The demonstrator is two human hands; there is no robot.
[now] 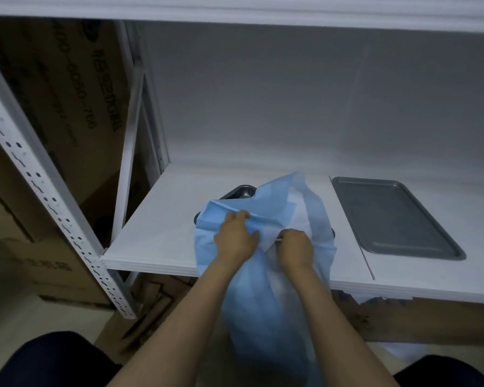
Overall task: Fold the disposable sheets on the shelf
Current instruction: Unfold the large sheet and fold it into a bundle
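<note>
Our left hand (236, 238) and right hand (294, 248) both pinch the blue disposable sheet (266, 297), bunched over the shelf (157, 241) edge and draping below. It could snag the dark tray (242, 191) beneath, dragging it off.

Both hands, left (236, 241) and right (294, 247), fingers curled, pinching.

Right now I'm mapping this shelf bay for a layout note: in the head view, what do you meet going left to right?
Cardboard boxes → perforated white upright → blue disposable sheet, held by left hand then right hand → flat grey tray.
</note>
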